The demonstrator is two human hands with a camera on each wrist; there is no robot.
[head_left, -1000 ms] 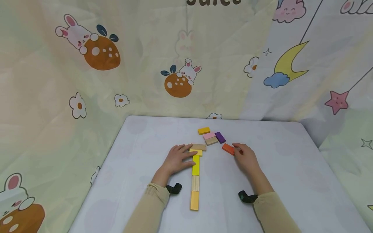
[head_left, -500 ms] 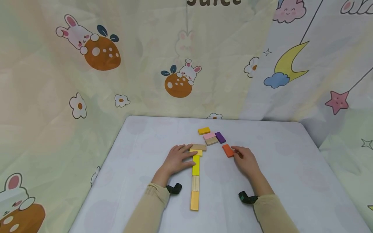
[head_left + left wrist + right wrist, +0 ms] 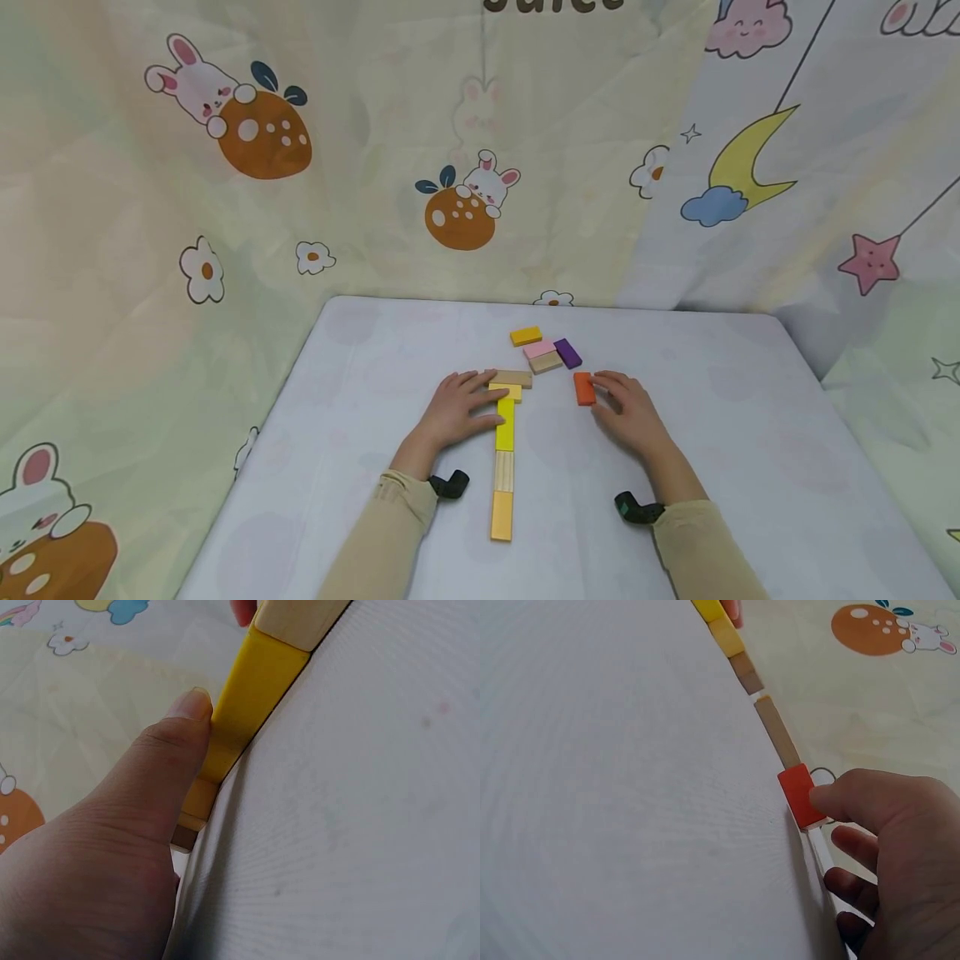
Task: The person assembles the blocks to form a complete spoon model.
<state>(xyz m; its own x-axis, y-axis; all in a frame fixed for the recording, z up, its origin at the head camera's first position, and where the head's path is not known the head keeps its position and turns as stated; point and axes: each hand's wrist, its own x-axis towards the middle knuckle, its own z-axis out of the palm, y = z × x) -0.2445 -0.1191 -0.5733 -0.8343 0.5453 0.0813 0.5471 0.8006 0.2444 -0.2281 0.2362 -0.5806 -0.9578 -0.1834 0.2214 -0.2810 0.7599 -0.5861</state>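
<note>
The left hand (image 3: 453, 408) lies with fingers spread at the left side of a column of blocks. Its fingers rest over a pale yellow block (image 3: 516, 392) and its thumb touches a bright yellow block (image 3: 505, 433), also seen in the left wrist view as a yellow block (image 3: 251, 694) beside the thumb. Flat on the table lies an orange-red block (image 3: 583, 389), its long side running away from the person. The right hand (image 3: 630, 412) is at this block's right side, thumb and forefinger apart. In the right wrist view the thumb touches the red block (image 3: 796, 791); the forefinger is hidden.
A tan block (image 3: 513, 379) crosses the column's far end; a striped pale block (image 3: 504, 472) and a light orange block (image 3: 502, 517) form its near end. Farther back lie yellow (image 3: 526, 336), pink (image 3: 538, 348), tan (image 3: 545, 362) and purple (image 3: 567, 353) blocks on the white table (image 3: 720, 383).
The orange-red block has turned from a slant to nearly straight away from the person. The right thumb and forefinger have spread apart. The left hand stays in place.
</note>
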